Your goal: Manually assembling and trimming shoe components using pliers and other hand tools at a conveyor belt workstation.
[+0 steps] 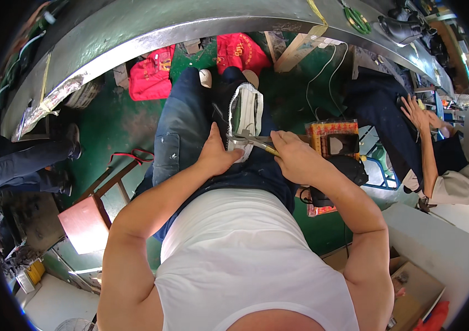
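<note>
Across my thighs lies a shoe upper (250, 105), with a white edge running round a dark green and white inside. It looks bottom side up, and its dark outer side faces my left leg. My left hand (218, 151) grips it at the near end, thumb pointing away from me, other fingers partly hidden. In my right hand (298, 157) is a pair of pliers (248, 138) with a yellowish handle. Their metal jaws rest over the near part of the white edge, close to my left fingers. Whether the jaws pinch the material cannot be made out.
A curved metal bench (190, 37) spans the far side, with red bags (154, 74) below. A brown stool (85, 220) stands left. A black bag (350, 171) lies right, near a co-worker's hand (416, 113). Another person's legs (30, 160) show at far left.
</note>
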Demonstrator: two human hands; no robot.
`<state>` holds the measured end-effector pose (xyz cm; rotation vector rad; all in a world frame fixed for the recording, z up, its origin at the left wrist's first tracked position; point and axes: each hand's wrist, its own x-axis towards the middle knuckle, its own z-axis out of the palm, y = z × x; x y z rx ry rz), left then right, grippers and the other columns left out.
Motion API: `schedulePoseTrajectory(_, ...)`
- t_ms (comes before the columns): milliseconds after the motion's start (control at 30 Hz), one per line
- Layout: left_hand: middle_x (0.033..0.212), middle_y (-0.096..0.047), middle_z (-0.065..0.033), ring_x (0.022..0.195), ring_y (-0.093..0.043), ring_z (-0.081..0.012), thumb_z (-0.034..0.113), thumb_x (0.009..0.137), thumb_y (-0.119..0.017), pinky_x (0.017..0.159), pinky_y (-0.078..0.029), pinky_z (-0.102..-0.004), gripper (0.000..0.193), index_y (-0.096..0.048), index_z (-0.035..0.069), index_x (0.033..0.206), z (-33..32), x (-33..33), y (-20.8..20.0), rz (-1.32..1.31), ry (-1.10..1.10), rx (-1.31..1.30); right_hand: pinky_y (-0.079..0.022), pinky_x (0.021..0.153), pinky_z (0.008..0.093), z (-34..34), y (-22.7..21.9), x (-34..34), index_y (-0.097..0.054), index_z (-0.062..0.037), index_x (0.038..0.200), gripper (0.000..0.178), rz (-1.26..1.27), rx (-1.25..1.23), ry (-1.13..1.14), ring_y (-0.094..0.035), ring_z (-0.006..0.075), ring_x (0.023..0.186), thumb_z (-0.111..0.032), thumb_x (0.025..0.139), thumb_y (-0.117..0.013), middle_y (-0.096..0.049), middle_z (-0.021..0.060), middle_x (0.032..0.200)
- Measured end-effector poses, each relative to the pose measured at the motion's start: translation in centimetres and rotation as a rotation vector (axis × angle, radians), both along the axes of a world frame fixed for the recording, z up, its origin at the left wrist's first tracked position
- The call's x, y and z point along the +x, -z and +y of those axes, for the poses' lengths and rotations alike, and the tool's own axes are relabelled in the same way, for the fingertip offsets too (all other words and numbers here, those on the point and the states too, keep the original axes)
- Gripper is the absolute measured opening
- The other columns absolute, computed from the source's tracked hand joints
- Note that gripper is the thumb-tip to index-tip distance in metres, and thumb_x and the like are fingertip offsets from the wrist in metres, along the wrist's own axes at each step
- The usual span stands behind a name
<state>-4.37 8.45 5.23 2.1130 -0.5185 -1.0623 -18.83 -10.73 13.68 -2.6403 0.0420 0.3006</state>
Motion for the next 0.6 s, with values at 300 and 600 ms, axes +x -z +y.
schedulePoseTrajectory(300,0.141,-0.047,-0.0334,0.132,-0.051,-0.034,0.03,0.072,-0.084,0.11,-0.038,-0.0327,0.119,-0.008,-0.015,0.152,-0.4,-0.3,1.3,-0.132,-0.008,0.049,-0.048,0.097,0.0456,-0.3,-1.4,1.0,-0.046,0.0176,0.131,0.052,0.195,-0.023,0.048,-0.057,0.0431,0.112,-0.005,0.086,-0.058,-0.059,0.0298,0.12)
schedulePoseTrajectory(600,0.146,-0.042,-0.0343,0.135,-0.046,-0.0406,0.031,0.074,-0.083,0.113,-0.036,-0.0355,0.111,-0.016,-0.012,0.152,-0.1,6.0,-3.1,-0.108,0.179,-0.047,-0.049,0.092,0.043,-2.0,-4.3,1.4,-0.052,0.0083,0.131,0.047,0.252,0.198,0.118,-0.063,0.0373,0.101,-0.013,0.09,-0.06,-0.063,0.025,0.108)
